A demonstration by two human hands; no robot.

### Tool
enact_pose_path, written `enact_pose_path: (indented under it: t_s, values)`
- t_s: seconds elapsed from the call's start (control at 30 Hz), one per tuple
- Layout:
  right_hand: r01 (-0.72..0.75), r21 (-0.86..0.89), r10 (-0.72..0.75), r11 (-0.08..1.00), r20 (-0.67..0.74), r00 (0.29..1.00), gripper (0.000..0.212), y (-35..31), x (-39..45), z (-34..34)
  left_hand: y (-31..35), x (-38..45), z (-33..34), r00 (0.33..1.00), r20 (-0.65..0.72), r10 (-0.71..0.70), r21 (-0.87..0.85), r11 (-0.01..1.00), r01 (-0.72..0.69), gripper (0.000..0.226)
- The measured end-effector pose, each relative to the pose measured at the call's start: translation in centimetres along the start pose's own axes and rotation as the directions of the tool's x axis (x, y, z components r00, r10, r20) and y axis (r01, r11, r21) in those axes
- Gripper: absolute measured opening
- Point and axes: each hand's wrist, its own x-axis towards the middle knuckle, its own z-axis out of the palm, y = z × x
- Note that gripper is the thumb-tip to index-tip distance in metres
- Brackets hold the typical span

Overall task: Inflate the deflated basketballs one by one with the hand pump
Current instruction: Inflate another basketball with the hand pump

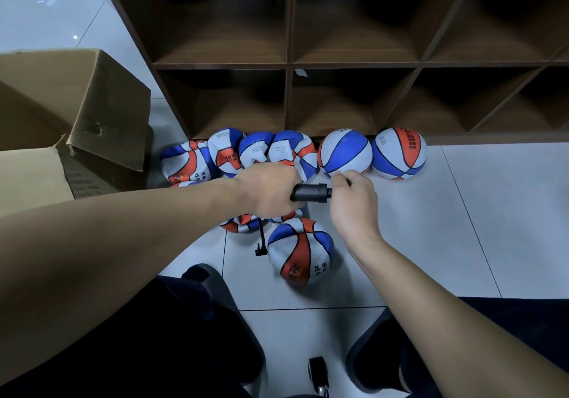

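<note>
Crumpled flat balls [237, 154] by cardboard box [92, 105]. Left hand [268, 189] clamped round pump barrel [309, 192]; hose [261, 240] dangling beside nearest ball [300, 251]. Right hand [354, 203] curled on pump handle. Two round balls [372, 154] against shelf [289, 64].

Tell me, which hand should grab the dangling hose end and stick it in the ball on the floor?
Probably the right hand. It only pinches the pump handle, and the nearest ball lies just below it. The left hand grips the pump barrel, from which the hose hangs.
</note>
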Motion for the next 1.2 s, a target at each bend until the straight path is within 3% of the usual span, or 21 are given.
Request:
enact_pose_path:
  t_s: [0.33,0.6,0.77,0.93,1.2]
  values:
    - [0.027,-0.09,-0.025,0.996,0.032,0.999,0.038,-0.3,0.6,-0.1,-0.7,0.2,-0.2,0.999,-0.009,0.051,-0.027,0.998,-0.051,0.028]
    - [-0.138,-0.018,0.136,0.99,-0.083,0.987,0.042,0.0,3.9,-4.1,-3.8,-0.2,0.2,0.996,0.09,-0.026,-0.12,0.992,0.037,0.026]
    - [-0.147,0.002,0.147,0.989,-0.08,0.986,0.046,1.2,3.6,-4.3,-4.3,-0.5,0.5,0.99,0.128,-0.067,-0.052,0.996,0.074,0.028]
    - [-0.078,0.002,0.078,0.997,-0.075,0.994,0.034,0.3,3.2,-3.4,-3.0,-0.7,0.1,0.995,0.081,-0.062,-0.076,0.995,0.069,0.03]
    - [-0.024,-0.019,0.024,1.0,0.0,1.0,0.037,-0.4,1.4,-1.4,-0.7,-0.3,0.0,0.999,-0.016,-0.032,-0.045,0.999,0.031,0.029]
